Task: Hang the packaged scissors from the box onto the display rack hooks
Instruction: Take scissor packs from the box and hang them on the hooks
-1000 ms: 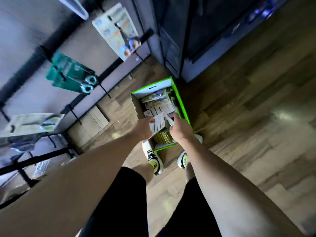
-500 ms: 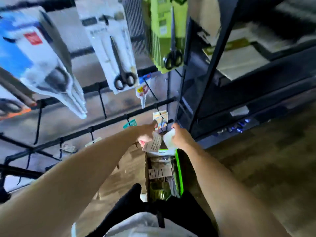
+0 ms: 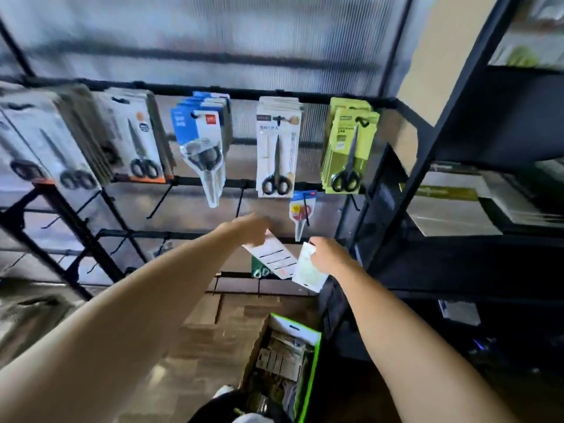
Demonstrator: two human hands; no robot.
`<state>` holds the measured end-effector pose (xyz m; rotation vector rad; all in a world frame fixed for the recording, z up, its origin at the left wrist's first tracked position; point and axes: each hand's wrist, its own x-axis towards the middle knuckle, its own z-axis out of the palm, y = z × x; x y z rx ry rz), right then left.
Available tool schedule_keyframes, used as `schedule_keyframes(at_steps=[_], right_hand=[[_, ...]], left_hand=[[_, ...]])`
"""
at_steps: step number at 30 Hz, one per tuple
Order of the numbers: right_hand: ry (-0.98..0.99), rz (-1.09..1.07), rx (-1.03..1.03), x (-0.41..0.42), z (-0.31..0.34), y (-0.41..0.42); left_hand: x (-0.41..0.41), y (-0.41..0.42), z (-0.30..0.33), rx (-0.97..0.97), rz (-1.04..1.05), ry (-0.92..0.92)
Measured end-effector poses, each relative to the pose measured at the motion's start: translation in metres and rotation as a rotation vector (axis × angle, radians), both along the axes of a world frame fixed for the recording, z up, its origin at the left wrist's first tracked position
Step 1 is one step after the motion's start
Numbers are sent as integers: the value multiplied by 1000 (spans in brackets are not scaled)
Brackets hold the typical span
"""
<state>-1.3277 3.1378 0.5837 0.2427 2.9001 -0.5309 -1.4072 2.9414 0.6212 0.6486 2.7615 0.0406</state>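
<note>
two flat white cardboard scissor packets are in the air in front of the black wire display rack [image 3: 213,87], one in each hand. the left hand [image 3: 247,228] pinches the top of a white packet with dark printed lines [image 3: 271,257], which tilts down to the right. the right hand [image 3: 328,254] curls its fingers round the upper edge of a plain pale packet [image 3: 306,271] hanging below it. the two packets sit just beside each other, between the middle and lower bars of the rack, not yet on any hook.

below, on the wooden floor, the open cardboard box with a bright green rim [image 3: 311,361] holds many more packets.

the top row of hooks is already full: grey packs at left, blue-topped packs [image 3: 198,126], white packs with black-handled scissors [image 3: 276,148], yellow-green packs [image 3: 348,148]. one small red-and-blue packet [image 3: 300,210] hangs alone on the middle row. several bare black hooks [image 3: 239,199] stick out on the middle and lower rows.

as a judgement, the work is partway: both held packets and the box's contents remain to hang.
</note>
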Motion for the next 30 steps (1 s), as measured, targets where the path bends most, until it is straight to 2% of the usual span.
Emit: schedule_keyframes(at_steps=[9,17,30], right_hand=[[-16,296,76,-16,23,-41],[-21,362,108,-26,38,-83],[-71,392,131,-28,47,-184]], left_hand=[[34,-49,40,5,178,177],[53,-104,58,-75,302,20],[55,-203,65,-212,328,-23]])
